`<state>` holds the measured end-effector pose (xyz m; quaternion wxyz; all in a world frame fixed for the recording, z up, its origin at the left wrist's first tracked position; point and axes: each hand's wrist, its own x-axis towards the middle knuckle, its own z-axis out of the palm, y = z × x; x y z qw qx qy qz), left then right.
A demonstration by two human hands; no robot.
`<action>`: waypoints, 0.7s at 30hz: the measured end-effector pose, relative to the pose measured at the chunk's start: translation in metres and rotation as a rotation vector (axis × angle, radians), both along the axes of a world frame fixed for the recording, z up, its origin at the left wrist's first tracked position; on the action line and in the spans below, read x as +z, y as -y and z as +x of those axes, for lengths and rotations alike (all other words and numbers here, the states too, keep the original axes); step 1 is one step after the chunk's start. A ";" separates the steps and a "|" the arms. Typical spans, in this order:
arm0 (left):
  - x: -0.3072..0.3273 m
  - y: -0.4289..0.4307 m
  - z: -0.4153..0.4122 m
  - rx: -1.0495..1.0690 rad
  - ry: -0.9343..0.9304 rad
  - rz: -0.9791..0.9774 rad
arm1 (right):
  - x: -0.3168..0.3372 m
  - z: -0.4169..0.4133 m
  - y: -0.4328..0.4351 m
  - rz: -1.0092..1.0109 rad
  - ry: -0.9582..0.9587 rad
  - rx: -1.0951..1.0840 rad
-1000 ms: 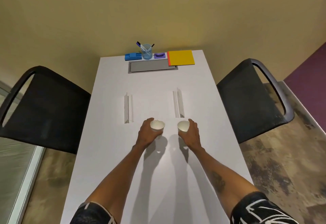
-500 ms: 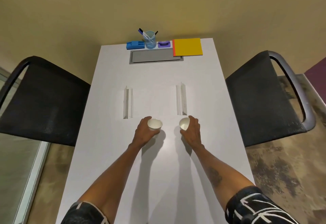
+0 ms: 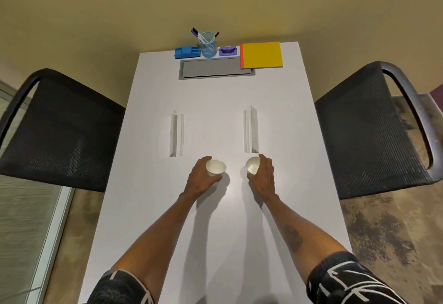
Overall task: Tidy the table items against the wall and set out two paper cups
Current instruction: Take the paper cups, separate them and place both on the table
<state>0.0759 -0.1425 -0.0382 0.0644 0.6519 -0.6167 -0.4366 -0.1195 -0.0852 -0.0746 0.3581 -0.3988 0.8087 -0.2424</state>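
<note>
Two white paper cups sit mid-table on the white table point(image 3: 215, 102). My left hand point(image 3: 200, 179) is wrapped around the left cup point(image 3: 215, 167); my right hand point(image 3: 262, 175) grips the right cup point(image 3: 253, 165). Both cups are tipped slightly inward. Against the far wall stand a blue stapler-like block point(image 3: 187, 52), a clear pen cup with markers point(image 3: 207, 44), a purple tape holder point(image 3: 228, 50) and a yellow notebook with an orange spine point(image 3: 261, 55).
A grey cable hatch point(image 3: 215, 68) lies flush in the table near the wall. Two white name-card stands point(image 3: 176, 133) point(image 3: 251, 131) sit just beyond the cups. Black mesh chairs flank the table, left point(image 3: 60, 131) and right point(image 3: 374, 131).
My hands have stayed on the cups near the card stands. The view has tilted down, so the wall items appear higher in the picture and the wall switch is out of sight.
</note>
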 end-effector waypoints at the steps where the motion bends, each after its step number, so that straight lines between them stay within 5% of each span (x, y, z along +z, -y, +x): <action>1: 0.000 0.000 0.001 0.001 0.002 0.003 | -0.001 0.000 0.000 -0.009 0.001 0.000; 21: 0.011 -0.014 0.021 -0.043 -0.021 -0.025 | 0.022 0.001 -0.013 0.063 -0.117 0.062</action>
